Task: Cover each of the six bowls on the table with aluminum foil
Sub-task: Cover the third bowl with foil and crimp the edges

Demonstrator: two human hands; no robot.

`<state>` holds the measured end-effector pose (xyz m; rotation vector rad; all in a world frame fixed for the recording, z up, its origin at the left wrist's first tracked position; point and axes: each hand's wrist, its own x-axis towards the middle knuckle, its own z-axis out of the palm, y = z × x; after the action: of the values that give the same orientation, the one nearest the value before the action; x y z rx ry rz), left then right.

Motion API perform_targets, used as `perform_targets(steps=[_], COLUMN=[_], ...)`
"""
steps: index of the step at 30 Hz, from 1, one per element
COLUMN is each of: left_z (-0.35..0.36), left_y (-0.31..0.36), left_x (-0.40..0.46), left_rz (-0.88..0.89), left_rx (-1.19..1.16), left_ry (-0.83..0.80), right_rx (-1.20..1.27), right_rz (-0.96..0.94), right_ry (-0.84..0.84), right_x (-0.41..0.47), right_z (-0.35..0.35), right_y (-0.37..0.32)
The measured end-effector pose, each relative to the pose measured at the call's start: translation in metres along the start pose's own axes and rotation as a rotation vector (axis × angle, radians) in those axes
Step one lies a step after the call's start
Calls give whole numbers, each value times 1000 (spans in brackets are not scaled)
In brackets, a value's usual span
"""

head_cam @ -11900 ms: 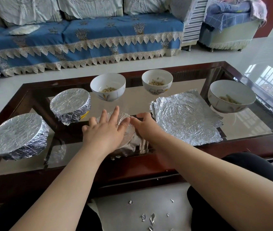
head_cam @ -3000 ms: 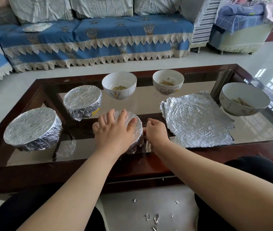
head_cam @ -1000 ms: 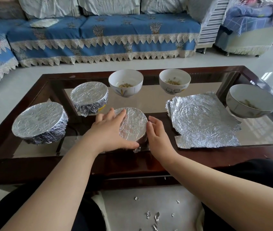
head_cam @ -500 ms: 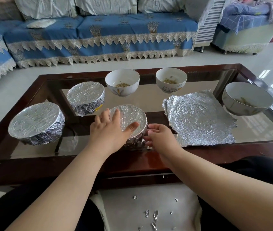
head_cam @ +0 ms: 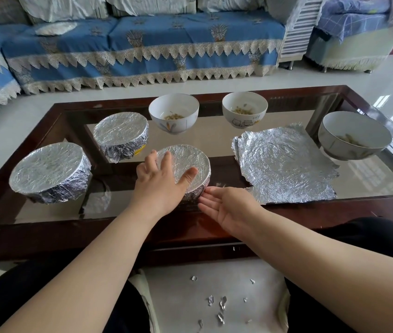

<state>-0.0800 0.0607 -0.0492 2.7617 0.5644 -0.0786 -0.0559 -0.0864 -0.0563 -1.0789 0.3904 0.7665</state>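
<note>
Pressing flat on the foil top of the near foil-covered bowl (head_cam: 190, 164), the left hand (head_cam: 160, 182) is lying with fingers straight and spread; the right hand (head_cam: 229, 210) is hovering palm-up, fingers relaxed, fingertips just beside that bowl's lower wall, holding nothing. Two more covered bowls (head_cam: 49, 171) (head_cam: 121, 134) are sitting to the left on the glass table (head_cam: 214, 143); foil sheets (head_cam: 284, 164) are lying to the right; three uncovered bowls (head_cam: 173, 112) (head_cam: 244, 109) (head_cam: 352, 134) are standing beyond

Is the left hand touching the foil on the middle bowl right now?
Touching. The head view shows the left hand lying flat on the foil top of the middle bowl, fingers and thumb spread across it.
</note>
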Motion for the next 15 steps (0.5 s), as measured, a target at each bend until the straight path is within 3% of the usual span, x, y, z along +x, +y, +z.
perform_targets(steps=[15], left_z=[4], left_y=[6], left_x=[1], left_rz=[3], left_rx=[60], left_ry=[65], right_rx=[38], right_rz=[121], right_ry=[-85], right_x=[8], right_z=[-6], right_y=[-13])
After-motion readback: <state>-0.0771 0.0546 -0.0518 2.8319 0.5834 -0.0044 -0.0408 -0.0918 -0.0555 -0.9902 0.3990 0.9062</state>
